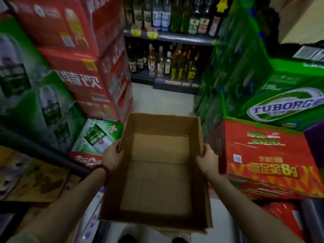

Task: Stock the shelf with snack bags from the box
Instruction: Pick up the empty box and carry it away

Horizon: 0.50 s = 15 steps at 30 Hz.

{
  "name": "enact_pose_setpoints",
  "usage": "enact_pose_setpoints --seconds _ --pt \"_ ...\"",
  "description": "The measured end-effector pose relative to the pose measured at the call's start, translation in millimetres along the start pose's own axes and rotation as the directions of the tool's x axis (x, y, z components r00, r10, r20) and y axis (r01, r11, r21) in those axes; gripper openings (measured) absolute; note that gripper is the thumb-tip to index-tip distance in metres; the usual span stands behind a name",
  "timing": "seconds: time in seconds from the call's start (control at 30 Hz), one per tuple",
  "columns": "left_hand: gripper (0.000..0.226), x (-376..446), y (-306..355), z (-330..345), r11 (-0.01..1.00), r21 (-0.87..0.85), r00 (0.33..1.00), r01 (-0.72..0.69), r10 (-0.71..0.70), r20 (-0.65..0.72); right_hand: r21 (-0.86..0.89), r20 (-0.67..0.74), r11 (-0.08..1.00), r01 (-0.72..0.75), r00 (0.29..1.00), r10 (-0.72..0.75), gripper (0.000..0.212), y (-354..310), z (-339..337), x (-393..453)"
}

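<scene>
A brown cardboard box [157, 181] is held in front of me above the floor, open at the top, and I see only its bare bottom inside, no snack bags. My left hand [112, 156] grips its left wall, with a red bead bracelet on the wrist. My right hand [207, 158] grips the right wall, fingers curled over the rim. On the left edge, a shelf [43, 151] with a dark rail holds yellow-brown snack bags [35, 181].
Stacked red and green drink cartons [73, 67] rise on the left. Green Tuborg cases [280, 102] and a red carton [266, 153] stand on the right. A bottle shelf [168, 39] closes the narrow aisle ahead, over pale floor [161, 100]. My shoes show at the bottom.
</scene>
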State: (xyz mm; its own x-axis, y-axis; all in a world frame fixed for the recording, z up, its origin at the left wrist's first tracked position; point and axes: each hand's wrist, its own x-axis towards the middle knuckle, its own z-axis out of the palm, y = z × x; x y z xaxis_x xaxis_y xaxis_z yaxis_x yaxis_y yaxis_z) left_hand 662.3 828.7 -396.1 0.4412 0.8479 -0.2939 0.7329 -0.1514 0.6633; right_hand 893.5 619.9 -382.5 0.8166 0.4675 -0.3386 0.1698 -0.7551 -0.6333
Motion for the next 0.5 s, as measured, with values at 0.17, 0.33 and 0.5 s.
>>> enact_pose_setpoints --seconds 0.17,0.33,0.5 --pt "0.048 47.6 -73.2 78.6 0.999 -0.044 1.000 -0.008 0.008 -0.003 -0.083 -0.001 0.997 0.003 1.000 -0.003 0.037 59.4 91.7 50.1" --pt "0.044 85.6 -137.4 145.7 0.995 -0.097 1.000 0.027 -0.027 0.000 -0.076 -0.021 0.997 -0.019 1.000 0.017 0.035 125.5 171.9 94.2" --pt "0.048 115.0 -192.0 207.1 0.996 -0.081 0.999 0.025 -0.027 -0.025 -0.057 -0.040 0.998 -0.003 0.999 0.001 0.031 178.9 230.1 128.6"
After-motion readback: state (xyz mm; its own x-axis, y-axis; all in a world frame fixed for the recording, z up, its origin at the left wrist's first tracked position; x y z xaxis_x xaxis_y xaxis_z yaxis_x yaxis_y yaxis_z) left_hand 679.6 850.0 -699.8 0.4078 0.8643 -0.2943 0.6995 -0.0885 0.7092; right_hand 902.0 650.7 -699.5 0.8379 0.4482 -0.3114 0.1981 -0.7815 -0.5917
